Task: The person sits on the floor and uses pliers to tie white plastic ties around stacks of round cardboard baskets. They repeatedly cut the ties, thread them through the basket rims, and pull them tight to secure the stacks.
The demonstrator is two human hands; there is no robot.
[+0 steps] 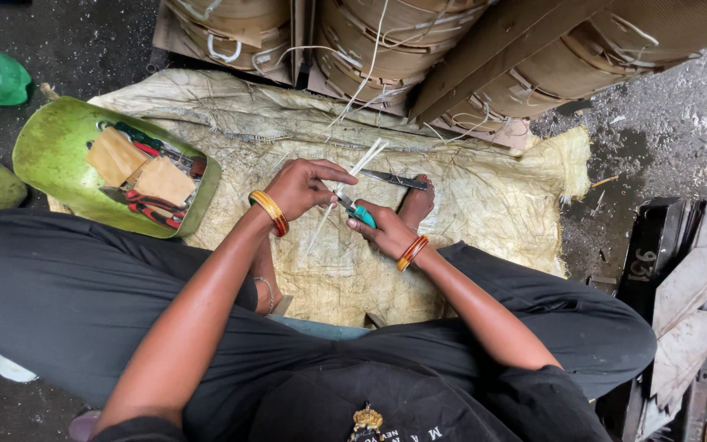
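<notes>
Two hands are working close together over the middle of a pale woven mat spread on the floor, where the seated person's crossed legs are framing the work. The right hand is closing its fingers around a teal-handled knife, blade pointing toward the left hand, probably so the edge can shave or split the strip. The left hand is pinching a bundle of thin pale cane strips between thumb and fingers, holding it slanted so one end is running down toward the near edge of the mat and the other up toward the far edge. Just beyond the hands, a bare foot is resting beside a flat dark metal blade, perhaps steadying it. At the mat's left edge a green tray is keeping red-handled pliers and tan cards within reach. Farthest off, past the far edge, stacked cane baskets are lying on their sides, loose strips trailing from them.
</notes>
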